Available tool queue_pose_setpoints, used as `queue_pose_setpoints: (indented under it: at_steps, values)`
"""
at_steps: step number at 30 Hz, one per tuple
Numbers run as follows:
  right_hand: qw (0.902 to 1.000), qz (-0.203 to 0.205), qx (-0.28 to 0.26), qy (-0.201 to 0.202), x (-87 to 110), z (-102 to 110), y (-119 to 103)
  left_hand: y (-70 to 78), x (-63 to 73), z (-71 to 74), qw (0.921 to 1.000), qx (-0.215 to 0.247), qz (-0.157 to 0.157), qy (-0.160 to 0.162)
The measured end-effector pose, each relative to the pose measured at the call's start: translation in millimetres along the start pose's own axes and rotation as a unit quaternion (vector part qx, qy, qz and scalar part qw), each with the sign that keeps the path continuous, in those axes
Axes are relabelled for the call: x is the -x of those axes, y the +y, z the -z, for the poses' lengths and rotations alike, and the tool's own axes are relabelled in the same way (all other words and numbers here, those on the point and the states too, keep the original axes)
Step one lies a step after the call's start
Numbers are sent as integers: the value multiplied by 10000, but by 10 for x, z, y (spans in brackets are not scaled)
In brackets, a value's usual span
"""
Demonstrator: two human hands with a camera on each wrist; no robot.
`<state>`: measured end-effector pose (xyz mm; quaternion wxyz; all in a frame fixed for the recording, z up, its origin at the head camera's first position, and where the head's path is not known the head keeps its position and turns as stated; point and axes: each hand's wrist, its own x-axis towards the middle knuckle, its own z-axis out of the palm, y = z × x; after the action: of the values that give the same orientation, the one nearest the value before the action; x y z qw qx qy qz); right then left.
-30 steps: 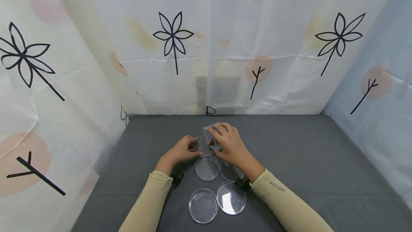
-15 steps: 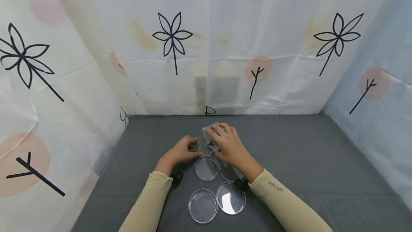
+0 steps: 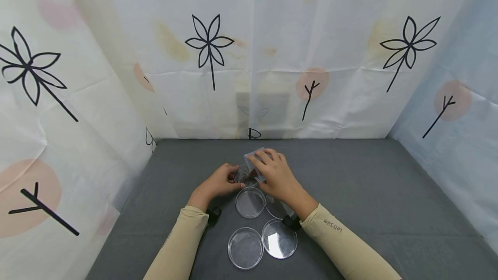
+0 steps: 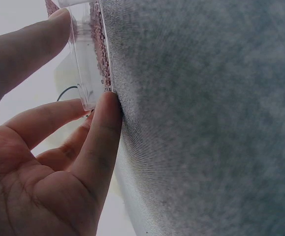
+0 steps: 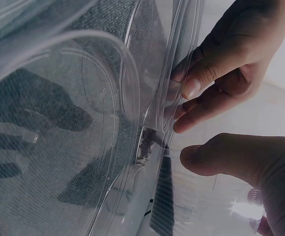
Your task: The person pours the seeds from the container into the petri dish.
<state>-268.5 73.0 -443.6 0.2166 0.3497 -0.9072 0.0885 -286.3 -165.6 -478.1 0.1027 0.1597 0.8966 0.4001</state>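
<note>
At the far end of a group of clear petri dishes, my left hand [image 3: 218, 182] grips one petri dish [image 4: 84, 64] by its rim, thumb on one side and fingers on the other. Reddish-brown granules [image 4: 102, 54] lie along its base in the left wrist view. My right hand [image 3: 281, 177] holds a clear plastic box [image 3: 252, 159] from above, tilted with its lower edge over that dish. Brown granules [image 3: 253, 173] gather at the low end of the box. The right thumb [image 5: 201, 160] presses the box's side; the fingers beyond are mostly hidden.
Nearer to me on the grey table [image 3: 350, 193] lie a middle dish [image 3: 250, 202], another dish [image 3: 277, 207] partly under my right wrist, and two front dishes, left dish [image 3: 245, 249] and right dish [image 3: 279, 245]. A printed cloth [image 3: 272, 55] surrounds the table.
Both hands stay almost still. The brown patch at the box's low end has grown larger, and more dark specks show in the held dish.
</note>
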Motion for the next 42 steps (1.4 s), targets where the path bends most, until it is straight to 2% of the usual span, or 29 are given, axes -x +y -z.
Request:
queue_pose_setpoints:
  at_steps: [15,21,26,32,37,42]
  values:
    - [9999,-120,-59,-22,18,27,10,24,11,-6,10000,6,64,45]
    - [9987,-451,-216,47,57,125,93,23,27,7,10000,41,18,6]
    - [9950,-776,-611,125,144,219,264,21,28,16,9999,90,-44,20]
    - [9800,-1357,-1420,331,334,283,568,27,52,12,9998,193,48,34]
    - [9673,-1658,-1816,628,523,348,831,37,62,9,9995,297,39,21]
    - [9464,-2145,-2325,647,697,408,1073,25,51,16,9996,274,41,-12]
